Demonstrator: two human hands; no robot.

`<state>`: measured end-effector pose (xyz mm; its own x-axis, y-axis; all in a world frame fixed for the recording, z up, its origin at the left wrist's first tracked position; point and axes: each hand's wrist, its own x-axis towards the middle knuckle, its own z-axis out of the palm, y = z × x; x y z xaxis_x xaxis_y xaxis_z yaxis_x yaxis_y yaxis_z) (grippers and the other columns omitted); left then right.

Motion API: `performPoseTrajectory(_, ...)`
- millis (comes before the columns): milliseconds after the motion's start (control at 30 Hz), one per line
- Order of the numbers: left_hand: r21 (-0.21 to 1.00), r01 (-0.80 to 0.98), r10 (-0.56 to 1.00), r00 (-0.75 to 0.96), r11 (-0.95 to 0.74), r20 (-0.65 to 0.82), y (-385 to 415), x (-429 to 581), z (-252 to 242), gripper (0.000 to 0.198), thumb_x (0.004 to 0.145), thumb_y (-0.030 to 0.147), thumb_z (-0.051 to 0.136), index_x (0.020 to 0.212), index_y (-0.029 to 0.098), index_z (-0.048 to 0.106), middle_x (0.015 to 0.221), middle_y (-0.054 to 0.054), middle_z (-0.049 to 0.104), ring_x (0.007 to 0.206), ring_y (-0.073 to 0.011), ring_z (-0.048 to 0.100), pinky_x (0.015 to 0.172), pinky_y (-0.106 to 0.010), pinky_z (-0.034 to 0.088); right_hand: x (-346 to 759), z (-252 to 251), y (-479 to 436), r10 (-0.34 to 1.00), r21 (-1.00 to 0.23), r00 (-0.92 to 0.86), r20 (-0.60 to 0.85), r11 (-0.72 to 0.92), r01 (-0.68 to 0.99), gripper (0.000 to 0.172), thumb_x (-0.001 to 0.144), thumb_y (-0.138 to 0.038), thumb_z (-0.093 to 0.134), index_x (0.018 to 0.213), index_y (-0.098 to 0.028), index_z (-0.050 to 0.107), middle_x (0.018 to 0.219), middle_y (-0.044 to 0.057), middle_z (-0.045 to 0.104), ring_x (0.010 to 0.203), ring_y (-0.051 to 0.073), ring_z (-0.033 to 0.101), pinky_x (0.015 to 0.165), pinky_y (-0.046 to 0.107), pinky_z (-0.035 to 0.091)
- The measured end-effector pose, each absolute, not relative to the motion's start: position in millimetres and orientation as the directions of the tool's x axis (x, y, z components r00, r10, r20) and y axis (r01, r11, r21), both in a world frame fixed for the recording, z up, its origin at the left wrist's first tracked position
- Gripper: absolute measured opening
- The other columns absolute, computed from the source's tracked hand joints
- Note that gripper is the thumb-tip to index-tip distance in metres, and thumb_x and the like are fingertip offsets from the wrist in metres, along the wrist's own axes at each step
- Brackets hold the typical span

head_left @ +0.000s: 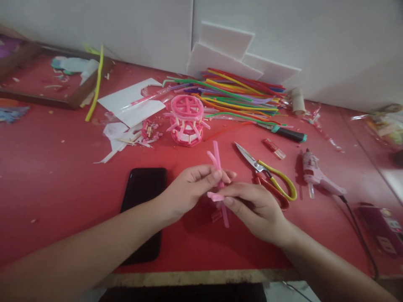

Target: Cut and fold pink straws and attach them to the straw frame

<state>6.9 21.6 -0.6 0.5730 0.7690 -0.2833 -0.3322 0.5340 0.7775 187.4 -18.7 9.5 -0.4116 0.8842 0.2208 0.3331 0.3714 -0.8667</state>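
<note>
Between my two hands is a piece made of pink pipe cleaners, its strips sticking out above and below the fingers. My left hand pinches it near the upper part. Thumb and fingers of my right hand close on a short folded pink end lower down. Just beyond stands a pink wheel-topped model built of pink strips and pale sticks. Scissors with yellow and red handles lie open to the right of my hands. A black phone lies partly under my left forearm.
Colourful pipe cleaners are heaped at the back, before white foam boards. A glue gun with its cord and a cutter knife lie right. Scraps and white paper sit back left, near a wooden frame.
</note>
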Motion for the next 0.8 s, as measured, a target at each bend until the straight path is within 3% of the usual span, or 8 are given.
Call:
performPoseTrajectory(67, 0.723, -0.434, 0.814, 0.493, 0.537, -0.308, 23.2, 7.0, 2.4, 0.020, 0.093, 0.030, 0.059, 0.078, 0.016, 0.062, 0.083, -0.003, 0.070, 0.078, -0.0154, 0.067, 0.063, -0.024, 0.053, 189.5, 9.4, -17.4, 0.890, -0.826, -0.371, 0.264, 0.407, 0.389, 0.013, 0.095, -0.016, 0.056, 0.097, -0.018, 0.069, 0.078, -0.001, 0.070, 0.065, 0.008, 0.063, 0.063, 0.018, 0.052)
performPoseTrajectory(133, 0.686, -0.474, 0.822, 0.448, 0.552, -0.351, 24.6, 6.3, 4.6, 0.023, 0.096, 0.029, 0.051, 0.076, 0.018, 0.054, 0.063, 0.004, 0.056, 0.052, -0.0101, 0.055, 0.045, -0.019, 0.045, 194.0, 8.9, -14.4, 0.880, -0.728, -0.326, 0.346, 0.471, 0.498, 0.012, 0.095, -0.014, 0.056, 0.097, -0.017, 0.067, 0.078, 0.000, 0.070, 0.066, 0.009, 0.063, 0.063, 0.019, 0.050)
performPoseTrajectory(200, 0.687, -0.411, 0.784, 0.472, 0.600, -0.403, 24.7, 5.5, 5.6, 0.028, 0.098, 0.033, 0.048, 0.075, 0.018, 0.049, 0.055, 0.008, 0.044, 0.039, -0.0042, 0.033, 0.037, -0.014, 0.030, 199.6, 8.2, -10.7, 0.832, -0.578, -0.348, 0.431, 0.551, 0.602, 0.012, 0.094, -0.012, 0.056, 0.097, -0.016, 0.067, 0.079, 0.003, 0.070, 0.071, 0.012, 0.063, 0.066, 0.024, 0.050)
performPoseTrajectory(267, 0.732, -0.306, 0.747, 0.532, 0.609, -0.399, 23.1, 5.1, 5.5, 0.032, 0.098, 0.045, 0.046, 0.079, 0.018, 0.049, 0.052, 0.010, 0.039, 0.039, -0.0035, 0.025, 0.036, -0.012, 0.022, 204.4, 7.6, -7.7, 0.765, -0.426, -0.424, 0.486, 0.630, 0.649, 0.011, 0.093, -0.012, 0.058, 0.098, -0.014, 0.067, 0.081, 0.006, 0.070, 0.073, 0.015, 0.061, 0.069, 0.029, 0.048)
performPoseTrajectory(400, 0.917, -0.015, 0.733, 0.606, 0.398, -0.308, 18.5, 5.3, 4.2, 0.032, 0.096, 0.048, 0.050, 0.083, 0.019, 0.048, 0.054, 0.008, 0.048, 0.043, -0.0044, 0.038, 0.043, -0.014, 0.031, 207.3, 6.4, -5.9, 0.688, -0.281, -0.511, 0.515, 0.699, 0.658, 0.013, 0.091, -0.010, 0.059, 0.097, -0.014, 0.069, 0.082, 0.007, 0.071, 0.071, 0.018, 0.055, 0.067, 0.035, 0.043)
performPoseTrajectory(533, 0.958, 0.230, 0.731, 0.622, 0.172, -0.281, 17.4, 5.3, 3.9, 0.027, 0.098, 0.039, 0.047, 0.081, 0.018, 0.050, 0.062, 0.003, 0.061, 0.060, -0.0096, 0.060, 0.063, -0.022, 0.046, 208.1, 6.2, -4.6, 0.679, -0.247, -0.525, 0.513, 0.702, 0.668, 0.014, 0.089, -0.009, 0.061, 0.096, -0.016, 0.071, 0.081, 0.005, 0.071, 0.071, 0.018, 0.053, 0.068, 0.035, 0.041)
performPoseTrajectory(667, 0.939, 0.338, 0.756, 0.598, 0.065, -0.268, 17.9, 3.4, 7.8, 0.029, 0.098, 0.036, 0.043, 0.075, 0.019, 0.049, 0.056, 0.005, 0.057, 0.054, -0.0100, 0.056, 0.059, -0.023, 0.043, 220.1, 11.3, 3.5, 0.638, -0.171, -0.570, 0.519, 0.730, 0.662, 0.013, 0.089, -0.010, 0.062, 0.089, -0.017, 0.073, 0.078, 0.003, 0.072, 0.074, 0.018, 0.056, 0.071, 0.037, 0.040)
performPoseTrajectory(800, 0.950, 0.297, 0.774, 0.578, 0.095, -0.258, 17.0, 0.6, 12.5, 0.027, 0.097, 0.035, 0.044, 0.075, 0.021, 0.045, 0.052, 0.007, 0.050, 0.048, -0.0093, 0.048, 0.052, -0.022, 0.039, 243.1, 17.3, 15.0, 0.663, -0.172, -0.528, 0.531, 0.694, 0.699, 0.015, 0.089, -0.012, 0.063, 0.087, -0.022, 0.074, 0.080, 0.001, 0.074, 0.080, 0.020, 0.057, 0.080, 0.042, 0.039)
